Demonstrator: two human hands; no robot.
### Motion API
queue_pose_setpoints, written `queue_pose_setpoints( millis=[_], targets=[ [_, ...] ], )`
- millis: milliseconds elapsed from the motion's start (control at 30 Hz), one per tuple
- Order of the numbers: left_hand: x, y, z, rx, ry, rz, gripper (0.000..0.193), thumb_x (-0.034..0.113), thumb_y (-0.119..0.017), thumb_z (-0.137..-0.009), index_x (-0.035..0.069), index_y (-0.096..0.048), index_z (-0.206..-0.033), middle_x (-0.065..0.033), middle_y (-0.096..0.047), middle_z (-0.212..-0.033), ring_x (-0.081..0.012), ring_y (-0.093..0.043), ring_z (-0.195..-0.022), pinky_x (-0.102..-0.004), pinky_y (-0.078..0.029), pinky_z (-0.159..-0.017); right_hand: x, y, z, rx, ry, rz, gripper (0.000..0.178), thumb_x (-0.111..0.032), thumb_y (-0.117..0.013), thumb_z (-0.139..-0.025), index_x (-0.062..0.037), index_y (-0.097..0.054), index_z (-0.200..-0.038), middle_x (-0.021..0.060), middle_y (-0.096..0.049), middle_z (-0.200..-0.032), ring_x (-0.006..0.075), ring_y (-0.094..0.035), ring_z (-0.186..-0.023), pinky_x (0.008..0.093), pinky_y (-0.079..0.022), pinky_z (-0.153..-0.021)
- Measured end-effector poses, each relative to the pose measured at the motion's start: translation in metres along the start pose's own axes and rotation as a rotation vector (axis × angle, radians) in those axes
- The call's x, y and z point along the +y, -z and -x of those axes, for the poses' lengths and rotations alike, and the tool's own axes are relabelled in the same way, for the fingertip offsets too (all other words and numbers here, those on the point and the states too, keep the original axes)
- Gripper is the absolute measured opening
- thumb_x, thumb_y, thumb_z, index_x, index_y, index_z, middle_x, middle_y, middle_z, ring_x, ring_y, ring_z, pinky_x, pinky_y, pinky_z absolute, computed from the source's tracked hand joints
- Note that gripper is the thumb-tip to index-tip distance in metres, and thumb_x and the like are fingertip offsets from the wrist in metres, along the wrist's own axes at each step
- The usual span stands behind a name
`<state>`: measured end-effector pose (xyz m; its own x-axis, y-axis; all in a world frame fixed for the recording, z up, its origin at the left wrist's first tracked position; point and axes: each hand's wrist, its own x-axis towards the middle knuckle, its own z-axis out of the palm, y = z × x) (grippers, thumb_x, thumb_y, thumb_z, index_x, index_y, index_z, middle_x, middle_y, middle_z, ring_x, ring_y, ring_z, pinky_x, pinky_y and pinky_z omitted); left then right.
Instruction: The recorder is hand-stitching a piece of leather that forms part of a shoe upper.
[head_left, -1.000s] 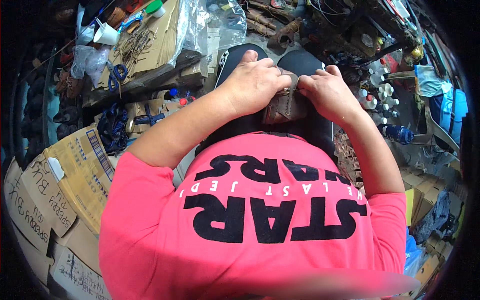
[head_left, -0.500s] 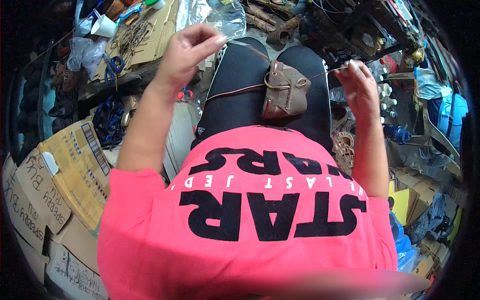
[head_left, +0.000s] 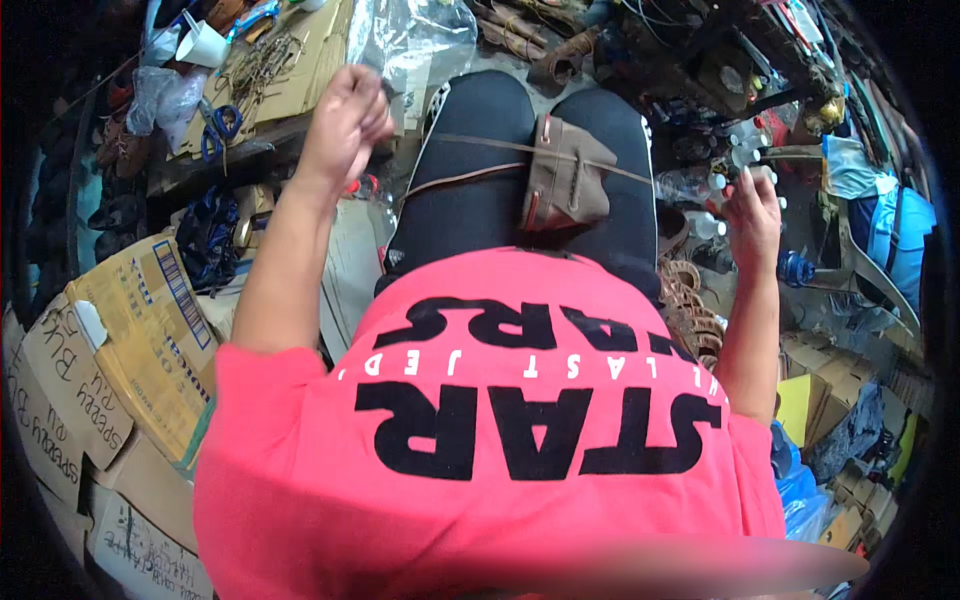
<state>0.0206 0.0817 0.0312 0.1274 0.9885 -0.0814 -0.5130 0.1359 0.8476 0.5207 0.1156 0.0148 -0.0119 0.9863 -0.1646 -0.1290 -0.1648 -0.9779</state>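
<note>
A brown leather shoe upper [head_left: 572, 185] rests on my black-trousered lap, between the thighs, with a seam of stitches down its face. Across it a thin brown lace [head_left: 480, 144] runs nearly straight out to both sides. My left hand [head_left: 350, 122], raised beyond the left thigh, is closed in a fist at the lace's left side. On the right, my right hand [head_left: 752, 215] is closed in a pinch at the other side, its fingertips slightly blurred. The lace's ends at the hands are hard to make out. A brown strap [head_left: 465, 180] crosses the left thigh to the upper.
Blue-handled scissors [head_left: 220, 130], a white cup [head_left: 202, 45] and a bundle of cords [head_left: 265, 65] lie on a cardboard-covered bench at left. Several bottles [head_left: 708, 225] stand near my right hand. Cardboard boxes [head_left: 140, 340] fill the lower left; woven brown leather pieces [head_left: 690, 305] lie right of my lap.
The lace loops on the upper have been drawn flat into a straight line. My hands have moved apart and lower, the left hand closing from a pinch into a fist.
</note>
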Motion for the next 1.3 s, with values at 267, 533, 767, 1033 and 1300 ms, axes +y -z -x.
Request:
queue_pose_setpoints(
  millis=[267,533,767,1033,1300],
  targets=[
    [-0.037,-0.099,-0.094,-0.761,0.087,-1.534,0.058,0.039,-0.063,-0.086,0.011,-0.049,-0.135,-0.0206,-0.058,-0.125,-0.034,-0.054,-0.117,-0.0383,-0.042,-0.099,-0.032,-0.127,-0.051,-0.918,-0.038,0.964,0.041,-0.018,-0.062,-0.088,-0.0081,-0.057,-0.127,0.0129,-0.067,-0.112,0.0181,-0.061,-0.1,0.0313,-0.045,-0.091],
    [-0.047,-0.12,-0.078,-0.847,0.061,-1.461,0.052,0.029,-0.078,-0.066,0.009,-0.063,-0.111,-0.0154,-0.064,-0.101,-0.0317,-0.061,-0.098,-0.0377,-0.047,-0.084,-0.029,-0.156,-0.002,-0.786,0.275,1.206,0.031,-0.011,-0.074,-0.067,-0.0039,-0.064,-0.096,0.0168,-0.063,-0.084,0.0337,-0.062,-0.083,0.0402,-0.049,-0.074],
    [-0.069,-0.097,-0.075,-0.658,-0.091,-1.247,0.042,0.022,-0.081,-0.062,0.005,-0.063,-0.095,-0.0119,-0.061,-0.09,-0.028,-0.06,-0.086,-0.0369,-0.047,-0.077,-0.031,-0.127,0.021,-0.47,0.287,0.895,0.028,-0.002,-0.066,-0.077,-0.0062,-0.067,-0.105,0.014,-0.058,-0.089,0.0298,-0.06,-0.08,0.0355,-0.049,-0.075],
    [-0.072,-0.095,-0.075,-0.655,-0.013,-1.123,0.038,0.018,-0.08,-0.065,0.004,-0.063,-0.096,-0.0085,-0.061,-0.092,-0.0214,-0.059,-0.084,-0.0322,-0.047,-0.077,-0.022,-0.126,0.052,-0.449,0.562,1.256,0.008,-0.017,-0.07,-0.078,-0.0178,-0.072,-0.086,-0.0004,-0.061,-0.072,0.0184,-0.058,-0.077,0.0393,-0.032,-0.09],
    [-0.071,-0.095,-0.072,-0.656,-0.022,-1.128,0.038,0.019,-0.08,-0.065,0.004,-0.063,-0.097,-0.0084,-0.059,-0.092,-0.0199,-0.058,-0.083,-0.0323,-0.047,-0.077,-0.023,-0.134,0.042,-0.469,0.48,1.18,0.014,-0.02,-0.07,-0.078,-0.0178,-0.074,-0.091,0.0013,-0.055,-0.071,0.0193,-0.055,-0.077,0.0355,-0.033,-0.085]
  ],
)
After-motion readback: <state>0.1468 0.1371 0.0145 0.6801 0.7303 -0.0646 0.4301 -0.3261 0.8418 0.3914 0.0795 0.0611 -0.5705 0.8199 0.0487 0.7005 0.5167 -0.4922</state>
